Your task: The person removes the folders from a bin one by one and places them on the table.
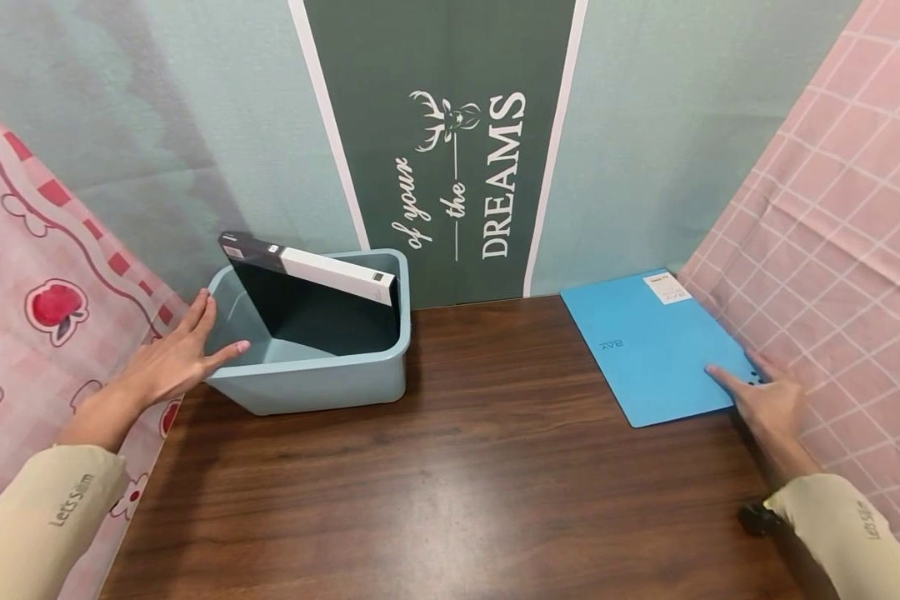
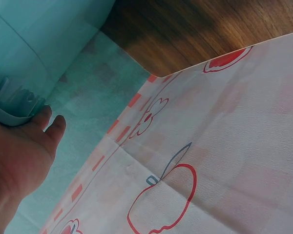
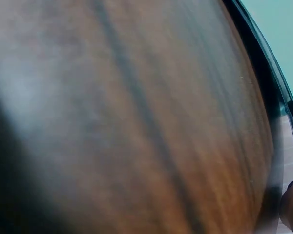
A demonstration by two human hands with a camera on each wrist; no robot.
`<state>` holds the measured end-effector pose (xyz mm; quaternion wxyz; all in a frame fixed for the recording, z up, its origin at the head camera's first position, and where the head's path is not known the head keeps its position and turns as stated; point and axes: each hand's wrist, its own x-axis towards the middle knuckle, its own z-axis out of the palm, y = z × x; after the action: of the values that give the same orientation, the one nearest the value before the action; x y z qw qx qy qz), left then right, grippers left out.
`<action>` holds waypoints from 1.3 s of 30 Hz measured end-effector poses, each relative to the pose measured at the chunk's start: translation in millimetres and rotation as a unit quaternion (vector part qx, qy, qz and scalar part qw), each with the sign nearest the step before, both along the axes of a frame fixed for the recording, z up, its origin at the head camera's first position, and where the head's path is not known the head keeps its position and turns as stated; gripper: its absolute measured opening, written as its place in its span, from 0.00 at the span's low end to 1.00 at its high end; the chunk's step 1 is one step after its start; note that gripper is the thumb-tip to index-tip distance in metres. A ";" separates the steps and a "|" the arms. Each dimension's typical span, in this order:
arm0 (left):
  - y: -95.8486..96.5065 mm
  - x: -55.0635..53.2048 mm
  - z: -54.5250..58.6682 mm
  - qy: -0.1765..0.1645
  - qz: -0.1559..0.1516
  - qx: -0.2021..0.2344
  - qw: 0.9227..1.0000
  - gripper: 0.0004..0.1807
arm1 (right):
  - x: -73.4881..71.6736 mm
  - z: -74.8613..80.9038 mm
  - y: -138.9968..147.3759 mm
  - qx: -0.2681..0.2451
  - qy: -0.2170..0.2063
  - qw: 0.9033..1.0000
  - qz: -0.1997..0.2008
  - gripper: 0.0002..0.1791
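In the head view a light blue-grey plastic bin [image 1: 330,387] stands on the table at the left, with a black binder [image 1: 315,308] leaning inside it, its white-and-grey spine up. My left hand [image 1: 176,354] rests at the bin's left rim, fingers fairly straight along the outside and thumb across the front corner. At the right, my right hand [image 1: 772,404] pinches a flat blue folder [image 1: 645,358] by its near right corner, thumb on top and the other fingers mostly hidden. The folder carries a white sticker [image 1: 667,288] and small dark holes at that corner.
A brown wooden table [image 1: 435,467] lies between the hands. Behind it hangs a printed cloth [image 1: 450,125] with lettering. Pink patterned cloth [image 1: 52,233] borders the left side, and pink checked cloth [image 1: 847,250] borders the right, close beside my right hand.
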<state>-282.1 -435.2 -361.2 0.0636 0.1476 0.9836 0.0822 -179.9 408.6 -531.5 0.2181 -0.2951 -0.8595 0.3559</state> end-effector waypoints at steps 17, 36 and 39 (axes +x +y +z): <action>2.8 -0.3 -1.3 0.000 0.005 0.009 1.000 0.57 | 2.5 1.5 -5.2 0.013 -0.080 0.996 -0.048 0.52; 4.2 -2.1 1.6 -0.011 0.016 0.009 1.000 0.57 | -5.1 9.6 -17.6 0.174 -0.016 0.983 0.057 0.45; 4.6 -1.8 1.4 -0.011 0.017 0.009 1.000 0.57 | -9.4 15.1 -19.4 0.213 0.033 0.971 0.101 0.44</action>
<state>-283.9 -430.5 -359.9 0.0721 0.1306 0.9843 0.0942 -189.3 389.1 -516.4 0.2670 -0.1421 -0.9331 0.1945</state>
